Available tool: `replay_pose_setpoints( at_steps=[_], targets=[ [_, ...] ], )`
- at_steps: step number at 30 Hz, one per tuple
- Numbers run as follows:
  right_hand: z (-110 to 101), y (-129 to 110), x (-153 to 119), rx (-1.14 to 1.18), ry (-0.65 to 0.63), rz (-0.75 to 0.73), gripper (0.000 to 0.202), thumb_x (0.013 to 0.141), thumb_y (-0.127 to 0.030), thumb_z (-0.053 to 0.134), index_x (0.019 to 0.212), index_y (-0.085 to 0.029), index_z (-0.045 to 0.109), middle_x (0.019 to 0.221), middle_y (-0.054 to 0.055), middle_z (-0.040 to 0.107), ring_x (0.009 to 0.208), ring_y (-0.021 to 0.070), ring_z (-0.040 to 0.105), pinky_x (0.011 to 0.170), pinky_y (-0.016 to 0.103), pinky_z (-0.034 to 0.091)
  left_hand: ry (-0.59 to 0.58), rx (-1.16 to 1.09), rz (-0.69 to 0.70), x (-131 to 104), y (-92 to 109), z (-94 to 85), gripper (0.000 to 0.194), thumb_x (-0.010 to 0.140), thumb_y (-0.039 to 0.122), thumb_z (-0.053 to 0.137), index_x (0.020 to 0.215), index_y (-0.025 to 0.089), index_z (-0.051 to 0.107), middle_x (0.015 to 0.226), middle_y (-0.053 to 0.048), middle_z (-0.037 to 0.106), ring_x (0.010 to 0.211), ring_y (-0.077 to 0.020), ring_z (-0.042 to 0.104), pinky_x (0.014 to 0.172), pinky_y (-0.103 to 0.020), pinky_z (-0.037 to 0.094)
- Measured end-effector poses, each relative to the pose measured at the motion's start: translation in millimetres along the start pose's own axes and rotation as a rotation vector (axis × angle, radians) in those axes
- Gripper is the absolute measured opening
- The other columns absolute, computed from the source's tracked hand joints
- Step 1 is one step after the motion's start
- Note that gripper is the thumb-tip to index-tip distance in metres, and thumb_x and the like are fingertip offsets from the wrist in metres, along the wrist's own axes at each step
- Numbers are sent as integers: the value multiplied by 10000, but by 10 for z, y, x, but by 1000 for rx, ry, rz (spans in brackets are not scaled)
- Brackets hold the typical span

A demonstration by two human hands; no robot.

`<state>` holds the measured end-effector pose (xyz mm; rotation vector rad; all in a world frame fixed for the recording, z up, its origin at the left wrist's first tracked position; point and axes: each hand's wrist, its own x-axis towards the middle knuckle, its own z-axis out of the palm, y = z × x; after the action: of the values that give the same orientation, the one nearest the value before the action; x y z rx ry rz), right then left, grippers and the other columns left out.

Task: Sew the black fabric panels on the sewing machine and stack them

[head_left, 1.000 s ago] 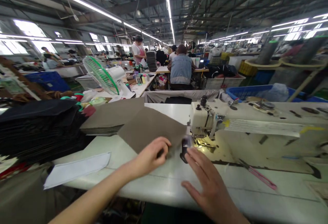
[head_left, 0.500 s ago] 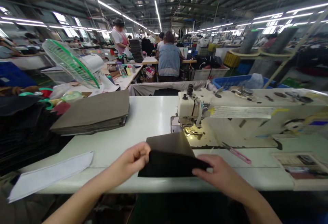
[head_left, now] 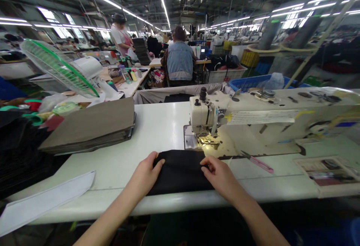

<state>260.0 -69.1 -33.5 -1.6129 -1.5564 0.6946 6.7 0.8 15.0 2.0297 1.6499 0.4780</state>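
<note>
A dark fabric piece lies at the table's front edge, its black side up, just in front of the sewing machine. My left hand grips its upper left corner between thumb and fingers. At the upper right corner, my right hand pinches the same piece. The needle area of the machine is lit, slightly beyond the fabric's right part. Pink-handled scissors rest right of my right hand.
A stack of grey-brown fabric pieces and a white strip lie on the left. Beyond stand a green-rimmed fan and a blue basket. A tray of small items is at the right. A person in a denim vest sits ahead.
The black layer now covers the grey-brown surface that showed before. My left hand has moved up to the far left corner, and my right hand has shifted left and up. The camera view has shifted slightly.
</note>
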Motion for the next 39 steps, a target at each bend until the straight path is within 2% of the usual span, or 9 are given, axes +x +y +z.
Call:
replay_pose_setpoints(
  at_steps=[6, 21, 31, 36, 39],
  targets=[
    [8, -60, 48, -23, 31, -76, 177, 864, -201, 554, 944, -216, 712, 832, 21, 685, 677, 157, 591, 681, 291, 504, 73, 168, -106, -64, 43, 118, 170, 899, 370, 474, 781, 250, 453, 701, -35, 642, 684, -258, 651, 628, -313, 429],
    [46, -52, 65, -73, 76, -65, 186, 866, -172, 553, 942, -186, 722, 783, 23, 649, 678, 162, 590, 698, 290, 511, 46, 232, -123, -22, 43, 150, 178, 921, 381, 462, 819, 239, 494, 803, -69, 693, 781, -283, 682, 672, -317, 437],
    [77, -17, 84, -87, 79, -48, 222, 842, -183, 542, 944, -160, 739, 783, 45, 671, 687, 177, 606, 713, 311, 523, 1, 270, -145, -14, 62, 146, 143, 945, 327, 494, 912, 206, 563, 857, -83, 713, 830, -281, 691, 706, -309, 433],
    [97, -15, 81, -63, 95, -34, 239, 848, -243, 520, 915, -184, 742, 816, 58, 708, 687, 186, 626, 722, 326, 535, 26, 217, -159, 21, 46, 110, 207, 975, 352, 506, 828, 211, 545, 792, -57, 688, 763, -246, 659, 673, -293, 400],
    [109, 13, 72, -28, 115, -31, 253, 845, -305, 513, 873, -203, 743, 806, 60, 719, 675, 194, 636, 716, 333, 539, 41, 186, -180, 37, 13, 103, 220, 966, 280, 535, 757, 212, 521, 721, -29, 652, 709, -211, 624, 649, -277, 367]
  ],
)
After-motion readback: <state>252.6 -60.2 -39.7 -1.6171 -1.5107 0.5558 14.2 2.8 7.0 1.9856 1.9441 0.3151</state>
